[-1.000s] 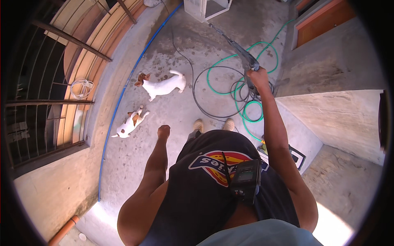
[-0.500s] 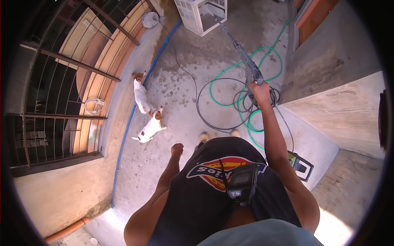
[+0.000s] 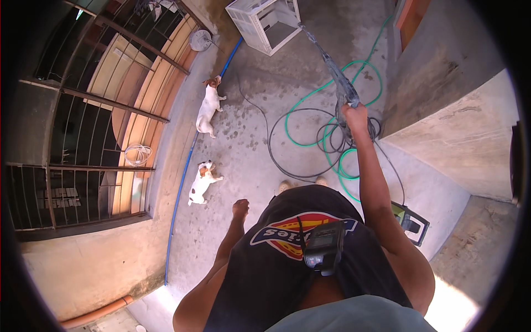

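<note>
My right hand [image 3: 355,115] grips the handle of a grey pressure washer gun [image 3: 337,74], arm stretched ahead. The gun's long lance points forward, its tip close to the right side of a white box-shaped housing [image 3: 249,27] with an open front, standing on the floor. No spray can be made out. My left hand [image 3: 240,208] hangs low by my left side with its fingers curled in, nothing visible in it. Coils of black hose [image 3: 269,145] and green hose [image 3: 286,124] lie below and beside the gun.
Two white-and-brown dogs, one farther off [image 3: 209,108] and one nearer [image 3: 202,182], are on the left by a blue hose [image 3: 176,205]. A barred window [image 3: 94,166] lines the left wall. A green-and-black machine [image 3: 410,223] stands at my right, near a concrete wall [image 3: 448,110].
The two dogs have drawn apart, the farther one moving forward. The view has shifted slightly, and the lance tip now appears at the housing's right edge rather than over its opening.
</note>
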`<state>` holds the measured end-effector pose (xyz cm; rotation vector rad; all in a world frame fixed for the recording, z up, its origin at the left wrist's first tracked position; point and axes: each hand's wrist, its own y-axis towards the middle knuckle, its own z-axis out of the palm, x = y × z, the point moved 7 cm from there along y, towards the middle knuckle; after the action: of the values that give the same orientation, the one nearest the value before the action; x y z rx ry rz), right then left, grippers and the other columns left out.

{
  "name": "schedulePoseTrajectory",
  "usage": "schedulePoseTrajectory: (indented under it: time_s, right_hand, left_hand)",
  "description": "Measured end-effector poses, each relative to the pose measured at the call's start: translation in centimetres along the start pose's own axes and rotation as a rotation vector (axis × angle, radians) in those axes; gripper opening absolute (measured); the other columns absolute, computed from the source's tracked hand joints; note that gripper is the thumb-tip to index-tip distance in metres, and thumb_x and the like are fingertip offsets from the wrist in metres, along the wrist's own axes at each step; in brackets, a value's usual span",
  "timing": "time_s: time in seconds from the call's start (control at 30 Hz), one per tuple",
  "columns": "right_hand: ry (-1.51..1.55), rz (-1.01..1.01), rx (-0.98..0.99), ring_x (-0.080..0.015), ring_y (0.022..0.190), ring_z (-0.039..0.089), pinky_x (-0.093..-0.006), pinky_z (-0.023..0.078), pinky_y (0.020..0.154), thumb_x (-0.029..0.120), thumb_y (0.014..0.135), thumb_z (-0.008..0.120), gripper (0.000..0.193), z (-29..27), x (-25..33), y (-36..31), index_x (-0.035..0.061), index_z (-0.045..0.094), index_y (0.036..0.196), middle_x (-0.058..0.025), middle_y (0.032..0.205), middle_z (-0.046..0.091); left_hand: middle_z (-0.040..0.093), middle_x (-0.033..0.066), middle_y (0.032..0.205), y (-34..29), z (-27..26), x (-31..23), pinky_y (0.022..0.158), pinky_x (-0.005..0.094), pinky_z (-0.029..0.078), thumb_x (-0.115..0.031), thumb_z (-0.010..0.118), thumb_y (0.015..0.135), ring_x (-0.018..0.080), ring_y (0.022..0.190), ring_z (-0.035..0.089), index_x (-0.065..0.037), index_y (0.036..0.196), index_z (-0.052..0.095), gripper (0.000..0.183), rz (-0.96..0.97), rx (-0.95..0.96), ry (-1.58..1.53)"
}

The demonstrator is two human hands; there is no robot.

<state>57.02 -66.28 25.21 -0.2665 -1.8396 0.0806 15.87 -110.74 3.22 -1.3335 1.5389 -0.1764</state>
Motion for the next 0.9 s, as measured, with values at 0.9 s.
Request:
schedulePoseTrajectory:
  time_s: [0.9]
  right_hand:
    - [-0.005, -0.099, 0.013, -0.0166, 0.064, 0.058, -0.0316, 0.046, 0.062, 0.016, 0.068, 0.062, 0.023, -1.2, 2.6, -2.0, -0.0008, 0.064, 0.084, -0.008, 0.07, 0.063]
  left_hand:
    - [0.054, 0.0002, 0.058, 0.4, 1.4, -0.9, 0.046, 0.0298, 0.039, -0.018, 0.058, 0.074, 0.0111, 0.048, 0.048, -0.011, 0.07, 0.062, 0.009, 0.061, 0.038, 0.066]
